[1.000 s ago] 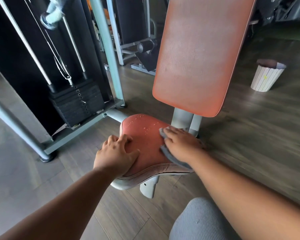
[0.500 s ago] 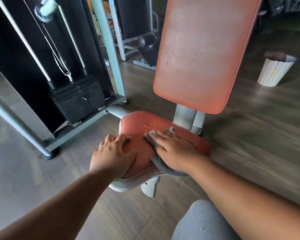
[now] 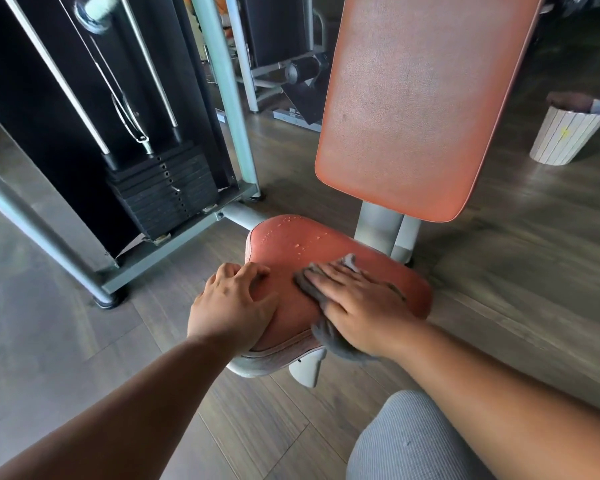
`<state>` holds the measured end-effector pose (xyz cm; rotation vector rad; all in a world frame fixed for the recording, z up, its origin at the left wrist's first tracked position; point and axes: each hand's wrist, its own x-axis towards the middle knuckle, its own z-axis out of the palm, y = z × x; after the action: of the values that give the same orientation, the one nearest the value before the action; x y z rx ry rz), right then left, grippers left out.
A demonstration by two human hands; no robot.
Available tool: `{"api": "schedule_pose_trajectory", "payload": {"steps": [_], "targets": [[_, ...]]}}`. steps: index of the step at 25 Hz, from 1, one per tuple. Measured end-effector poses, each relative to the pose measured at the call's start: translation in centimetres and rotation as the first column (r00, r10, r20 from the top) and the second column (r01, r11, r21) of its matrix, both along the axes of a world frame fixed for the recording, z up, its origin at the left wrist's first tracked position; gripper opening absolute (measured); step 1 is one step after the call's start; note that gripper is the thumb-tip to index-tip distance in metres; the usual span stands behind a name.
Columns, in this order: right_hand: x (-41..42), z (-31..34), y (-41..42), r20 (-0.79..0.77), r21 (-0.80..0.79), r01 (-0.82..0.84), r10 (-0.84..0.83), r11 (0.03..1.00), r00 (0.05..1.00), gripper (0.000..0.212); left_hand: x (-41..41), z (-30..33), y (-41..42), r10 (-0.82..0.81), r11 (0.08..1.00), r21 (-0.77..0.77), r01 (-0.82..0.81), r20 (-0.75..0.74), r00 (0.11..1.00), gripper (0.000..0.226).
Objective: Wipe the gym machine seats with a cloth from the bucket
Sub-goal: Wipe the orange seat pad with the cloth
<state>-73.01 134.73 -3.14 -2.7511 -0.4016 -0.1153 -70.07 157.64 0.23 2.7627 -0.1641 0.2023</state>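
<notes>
Gym, weight stack (image 3: 167, 192), padded machine seat (image 3: 326, 258)

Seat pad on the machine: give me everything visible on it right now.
The seat pad is a rounded, orange-red cushion that looks like vinyl, with a paler stitched side band on its near edge, mounted on a light grey frame. It lies roughly level, below the upright backrest. Water droplets dot its far left part. The left hand rests on its near left corner; the right hand presses a grey cloth flat on its middle.

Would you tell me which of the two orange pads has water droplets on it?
The low seat pad under both hands; droplets bead its far left corner. The upright back pad shows none.
</notes>
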Motion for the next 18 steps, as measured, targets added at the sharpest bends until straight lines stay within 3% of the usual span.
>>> {"api": "schedule_pose_trajectory", "payload": {"steps": [1,3,5,7,10,14,18], "targets": [[-1.6,-0.5,-1.1,0.072,-0.02,-0.017,0.018,1.0,0.997,0.054,0.0,-0.1,0.0,0.001,1.0,0.001,-0.001,0.004,1.0,0.058],[-0.9,-0.4,-4.7,0.072,-0.029,0.014,-0.012,0.999,0.997,0.053,-0.1,-0.2,0.0,0.003,1.0,0.0,-0.003,0.012,1.0,0.056],[3.0,0.7,-6.3,-0.12,-0.017,0.123,-0.124,0.992,0.985,0.051,0.0,-0.2,-0.1,0.003,1.0,-0.005,-0.003,0.018,1.0,0.056],[6.1,1.7,-3.5,-0.181,-0.081,0.146,-0.158,0.986,0.971,0.052,0.1,0.0,-0.1,0.003,1.0,0.003,-0.003,0.007,1.0,0.058],[4.3,1.1,0.7,-0.115,0.005,0.011,-0.01,1.0,0.993,0.059,0.0,0.1,0.0,0.004,1.0,0.007,-0.004,0.012,1.0,0.06],[0.4,-0.7,-4.1,0.022,0.004,-0.038,0.038,0.999,0.999,0.056,0.0,-0.2,-0.1,0.004,1.0,-0.007,-0.004,0.022,1.0,0.056],[7.8,1.0,-3.7,-0.211,-0.09,0.125,-0.142,0.988,0.967,0.053,0.0,0.0,-0.1,0.006,1.0,-0.01,-0.006,0.014,1.0,0.055]]}}
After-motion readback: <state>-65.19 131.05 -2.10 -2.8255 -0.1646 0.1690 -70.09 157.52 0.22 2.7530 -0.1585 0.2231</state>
